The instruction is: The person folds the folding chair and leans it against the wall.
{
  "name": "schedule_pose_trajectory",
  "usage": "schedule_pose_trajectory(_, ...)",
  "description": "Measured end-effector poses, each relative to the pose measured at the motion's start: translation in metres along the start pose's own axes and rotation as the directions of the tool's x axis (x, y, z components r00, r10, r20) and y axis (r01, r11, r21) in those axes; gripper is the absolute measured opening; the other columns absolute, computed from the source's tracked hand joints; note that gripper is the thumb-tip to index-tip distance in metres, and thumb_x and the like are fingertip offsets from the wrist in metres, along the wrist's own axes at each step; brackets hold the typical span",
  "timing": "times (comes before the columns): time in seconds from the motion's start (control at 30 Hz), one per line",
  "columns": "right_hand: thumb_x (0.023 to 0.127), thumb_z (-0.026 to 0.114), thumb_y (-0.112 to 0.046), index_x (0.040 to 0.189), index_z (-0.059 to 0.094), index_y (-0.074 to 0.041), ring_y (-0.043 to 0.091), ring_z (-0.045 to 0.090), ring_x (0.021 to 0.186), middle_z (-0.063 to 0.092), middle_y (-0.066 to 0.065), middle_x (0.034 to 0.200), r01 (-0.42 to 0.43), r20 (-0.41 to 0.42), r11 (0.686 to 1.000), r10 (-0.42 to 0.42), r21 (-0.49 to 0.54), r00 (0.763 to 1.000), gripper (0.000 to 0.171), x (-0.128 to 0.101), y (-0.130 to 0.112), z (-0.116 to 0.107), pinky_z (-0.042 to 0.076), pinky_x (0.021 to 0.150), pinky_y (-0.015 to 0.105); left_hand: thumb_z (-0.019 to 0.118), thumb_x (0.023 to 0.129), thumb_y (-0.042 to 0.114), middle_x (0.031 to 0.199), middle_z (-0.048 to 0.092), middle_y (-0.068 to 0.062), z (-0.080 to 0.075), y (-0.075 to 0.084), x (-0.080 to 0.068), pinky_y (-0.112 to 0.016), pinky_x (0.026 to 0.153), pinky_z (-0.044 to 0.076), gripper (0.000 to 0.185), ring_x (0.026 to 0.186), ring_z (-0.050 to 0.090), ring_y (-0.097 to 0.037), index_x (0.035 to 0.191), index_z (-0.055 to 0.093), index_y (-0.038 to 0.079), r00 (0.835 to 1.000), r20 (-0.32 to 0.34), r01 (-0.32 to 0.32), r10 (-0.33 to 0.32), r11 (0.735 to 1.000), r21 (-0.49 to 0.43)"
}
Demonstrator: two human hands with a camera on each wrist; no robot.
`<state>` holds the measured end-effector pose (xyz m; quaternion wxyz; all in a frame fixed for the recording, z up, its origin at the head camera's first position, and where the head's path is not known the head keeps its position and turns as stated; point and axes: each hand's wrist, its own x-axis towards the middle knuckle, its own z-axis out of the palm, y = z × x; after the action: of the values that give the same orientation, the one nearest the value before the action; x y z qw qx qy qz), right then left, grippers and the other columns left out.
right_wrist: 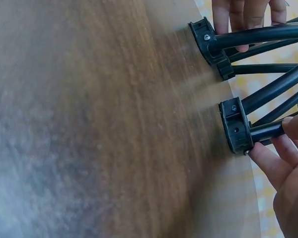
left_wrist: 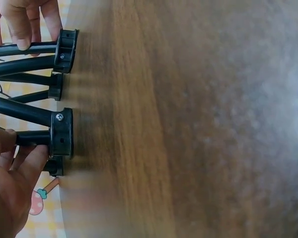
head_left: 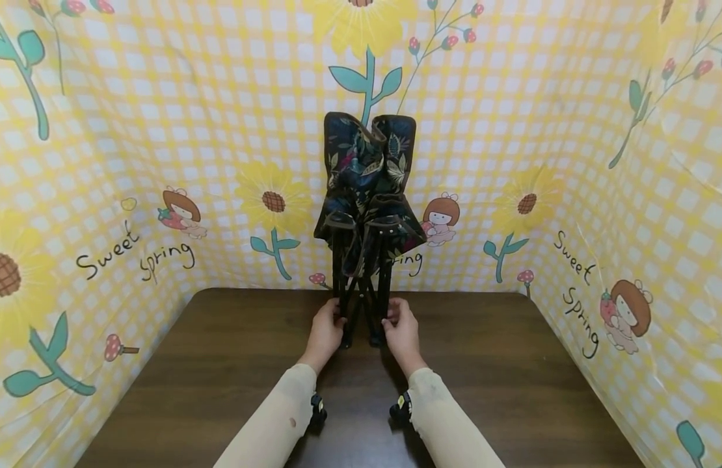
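Note:
A small folding camp chair stands upright at the back of the table, partly folded. Its dark fabric has a leaf and flower print and sags in folds between black tubular legs that cross below. My left hand pinches a leg tube low on the left side, just above its black plastic foot. On the right side, my right hand does the same with thumb and fingers, close over another plastic foot. Screws show in the feet in both wrist views. Some fingertips are hidden behind the tubes.
The dark brown wooden table has its back edge right behind the chair. A yellow checked cloth with sunflowers and "Sweet Spring" lettering hangs at the back and both sides. A small black camera sits on each wrist.

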<state>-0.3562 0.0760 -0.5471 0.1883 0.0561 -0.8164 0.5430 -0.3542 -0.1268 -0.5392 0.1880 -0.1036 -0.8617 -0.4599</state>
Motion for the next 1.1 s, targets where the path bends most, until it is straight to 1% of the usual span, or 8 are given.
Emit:
schedule_pose_trajectory(0.07,0.091,0.072,0.006,0.129,0.058,-0.01,0.023,0.064,0.093,0.066,0.013,0.101,-0.003,0.001,1.0,0.003,-0.007,1.0,0.045,0.0001,-0.0001,-0.0007,0.056,0.083,0.041,0.065,0.096,-0.006,0.115,0.067,-0.024,0.0009,-0.0004,0.0005,-0.052,0.092,0.055,0.04,0.107,0.065,-0.036,0.135,0.057,0.0,1.0,0.005,-0.003,0.003,1.0,0.01)
schedule_pose_trajectory(0.2,0.091,0.071,0.007,0.13,0.058,-0.009,0.023,0.063,0.091,0.065,0.011,0.099,0.004,0.0,1.0,-0.004,-0.012,1.0,0.045,0.0001,-0.0007,-0.0003,0.056,0.081,0.04,0.065,0.095,-0.007,0.114,0.066,-0.027,0.0008,-0.0007,0.0009,-0.053,0.093,0.054,0.041,0.107,0.064,-0.038,0.136,0.056,-0.002,1.0,0.003,-0.027,0.027,0.999,0.024)
schedule_pose_trajectory(0.47,0.091,0.071,0.007,0.13,0.057,-0.009,0.023,0.063,0.09,0.064,0.008,0.097,0.005,-0.002,1.0,-0.005,-0.016,1.0,0.045,0.001,-0.0029,0.0007,0.056,0.08,0.041,0.063,0.097,-0.006,0.116,0.066,-0.026,-0.0008,0.0038,0.0018,-0.053,0.094,0.054,0.043,0.109,0.064,-0.038,0.138,0.054,-0.002,1.0,0.022,-0.006,0.006,1.0,0.022)
schedule_pose_trajectory(0.6,0.09,0.071,0.007,0.13,0.057,-0.009,0.023,0.064,0.09,0.064,0.01,0.097,0.012,-0.006,1.0,-0.012,-0.026,1.0,0.045,0.003,-0.003,0.002,0.056,0.08,0.041,0.063,0.097,-0.006,0.117,0.065,-0.026,-0.0009,0.0046,0.0033,-0.053,0.095,0.054,0.044,0.11,0.064,-0.038,0.14,0.053,-0.003,1.0,0.028,0.003,-0.003,1.0,0.024)
schedule_pose_trajectory(0.67,0.09,0.071,0.007,0.13,0.057,-0.009,0.023,0.063,0.09,0.066,0.012,0.098,0.014,-0.007,1.0,-0.015,-0.027,1.0,0.045,0.0038,-0.003,0.0025,0.056,0.08,0.041,0.063,0.098,-0.005,0.116,0.065,-0.025,-0.0009,0.0044,0.0039,-0.052,0.095,0.054,0.043,0.11,0.063,-0.038,0.14,0.053,-0.004,1.0,0.03,0.002,-0.003,1.0,0.026)
schedule_pose_trajectory(0.83,0.091,0.071,0.008,0.132,0.056,-0.006,0.026,0.062,0.091,0.066,0.018,0.101,0.019,-0.003,1.0,-0.019,-0.017,1.0,0.046,0.0066,-0.0027,0.0039,0.055,0.082,0.044,0.064,0.096,-0.007,0.111,0.067,-0.023,-0.0004,0.0029,0.0071,-0.053,0.094,0.054,0.041,0.107,0.064,-0.039,0.136,0.055,-0.007,0.999,-0.001,-0.043,0.043,0.998,0.052)
schedule_pose_trajectory(0.9,0.091,0.071,0.008,0.132,0.056,-0.006,0.026,0.062,0.091,0.066,0.017,0.101,0.019,-0.002,1.0,-0.019,-0.018,1.0,0.046,0.0075,-0.0021,0.0044,0.054,0.082,0.044,0.065,0.095,-0.007,0.11,0.068,-0.022,-0.0005,0.0025,0.008,-0.053,0.094,0.054,0.041,0.107,0.064,-0.039,0.135,0.056,-0.007,0.999,-0.01,-0.047,0.047,0.997,0.057)
schedule_pose_trajectory(1.1,0.092,0.07,0.007,0.133,0.056,-0.006,0.026,0.062,0.09,0.065,0.017,0.101,0.017,0.005,1.0,-0.017,-0.017,1.0,0.046,0.0074,0.0001,0.0048,0.054,0.081,0.044,0.066,0.096,-0.004,0.111,0.068,-0.022,0.0004,0.0023,0.0073,-0.052,0.095,0.054,0.041,0.109,0.064,-0.039,0.136,0.058,-0.003,1.0,-0.014,-0.01,0.011,0.999,0.044)
